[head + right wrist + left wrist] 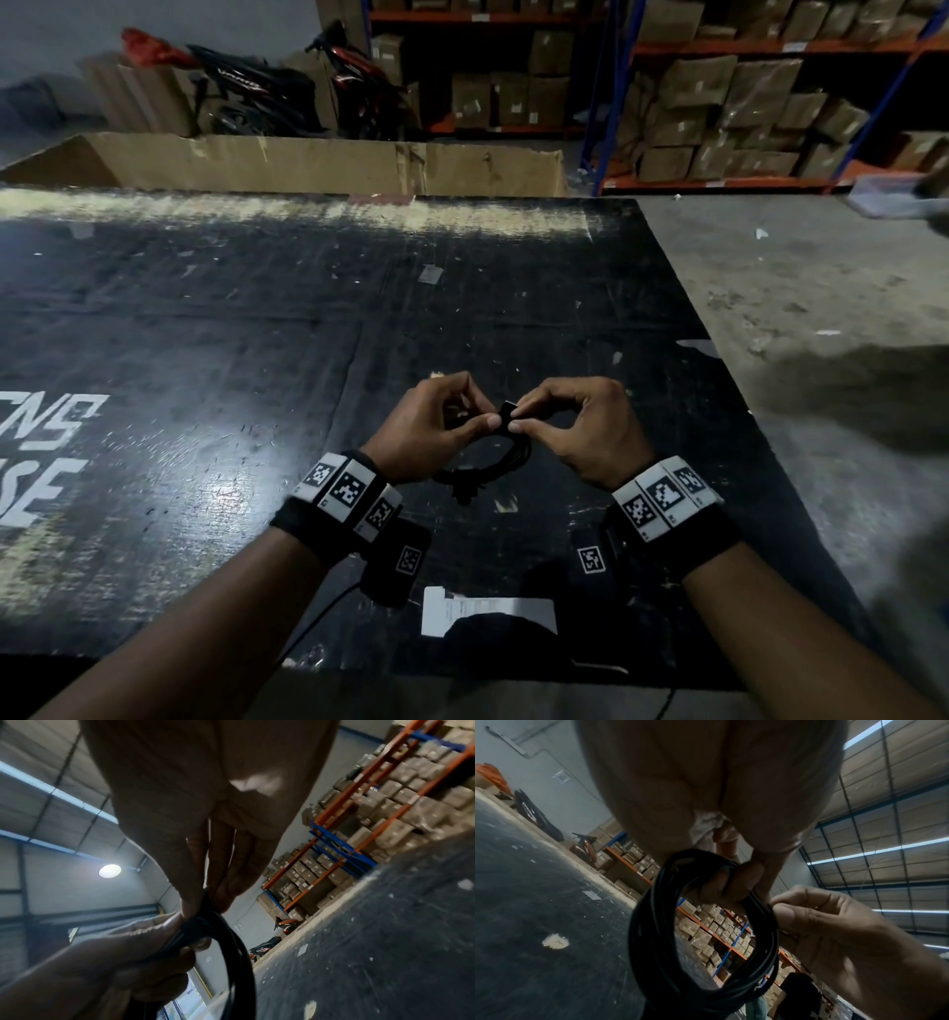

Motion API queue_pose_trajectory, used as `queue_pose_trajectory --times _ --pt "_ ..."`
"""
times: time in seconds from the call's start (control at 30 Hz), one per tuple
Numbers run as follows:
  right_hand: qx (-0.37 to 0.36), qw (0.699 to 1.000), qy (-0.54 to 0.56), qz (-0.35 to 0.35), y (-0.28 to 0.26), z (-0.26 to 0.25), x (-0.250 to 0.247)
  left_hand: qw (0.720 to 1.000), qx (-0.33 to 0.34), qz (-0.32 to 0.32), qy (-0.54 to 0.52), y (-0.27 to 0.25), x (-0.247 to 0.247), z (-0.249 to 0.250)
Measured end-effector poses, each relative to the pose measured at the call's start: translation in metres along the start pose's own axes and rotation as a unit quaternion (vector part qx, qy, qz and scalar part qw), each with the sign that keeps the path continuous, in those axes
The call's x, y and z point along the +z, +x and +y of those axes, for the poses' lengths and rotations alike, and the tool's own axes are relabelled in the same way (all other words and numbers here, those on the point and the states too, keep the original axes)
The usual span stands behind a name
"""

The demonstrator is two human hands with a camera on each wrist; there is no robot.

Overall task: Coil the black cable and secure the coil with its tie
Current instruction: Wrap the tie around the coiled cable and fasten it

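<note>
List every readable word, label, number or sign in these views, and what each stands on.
"CNS" over "SE", cut off at the frame edge: white letters on the black scuffed tabletop.
White lettering on the black scooter panel: too blurred.
White paper slip: too small.
Wristband squares: patterns only.

A scuffed black table (215, 329) with white lettering (41, 462) at nine o'clock carries a white paper slip (488, 609) at six, while beyond it stand a long cardboard box (308, 162) at twelve, motorbikes (267, 87) at eleven, and box-laden shelves (744, 103) at one.
</note>
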State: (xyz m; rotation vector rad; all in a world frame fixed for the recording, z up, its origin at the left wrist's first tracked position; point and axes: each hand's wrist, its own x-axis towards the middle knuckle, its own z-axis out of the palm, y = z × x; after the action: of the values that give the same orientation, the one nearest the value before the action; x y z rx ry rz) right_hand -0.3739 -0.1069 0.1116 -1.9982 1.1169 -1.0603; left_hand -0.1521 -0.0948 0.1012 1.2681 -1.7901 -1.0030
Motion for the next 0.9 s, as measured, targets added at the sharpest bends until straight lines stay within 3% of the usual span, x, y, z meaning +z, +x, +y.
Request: queue_pose_trajectory --times 0.27,0.4,0.5,0.7,0.9 --pt "0.074 0.993 0.092 0.032 0.006 0.014 -0.003 0.999 -0.005 -0.014 -0.047 -0.004 -0.004 -0.005" --pt "0.120 0.979 0.142 0.084 0.003 0.029 -0.006 0.994 -0.053 -0.017 -0.091 -0.011 -0.011 -0.024" --pt "0.181 0.955 0.198 0.126 -0.001 0.041 -0.002 0.985 -0.096 -0.016 -0.139 -0.013 -0.009 -0.037" --pt "0.286 0.871 0.352 0.186 -0.003 0.055 0.012 0.959 -0.164 0.039 -0.228 -0.005 0.003 -0.049" --pt "0.334 0.856 0.342 0.196 0.007 0.067 0.017 0.962 -0.174 0.091 -0.190 0.017 0.007 -0.061"
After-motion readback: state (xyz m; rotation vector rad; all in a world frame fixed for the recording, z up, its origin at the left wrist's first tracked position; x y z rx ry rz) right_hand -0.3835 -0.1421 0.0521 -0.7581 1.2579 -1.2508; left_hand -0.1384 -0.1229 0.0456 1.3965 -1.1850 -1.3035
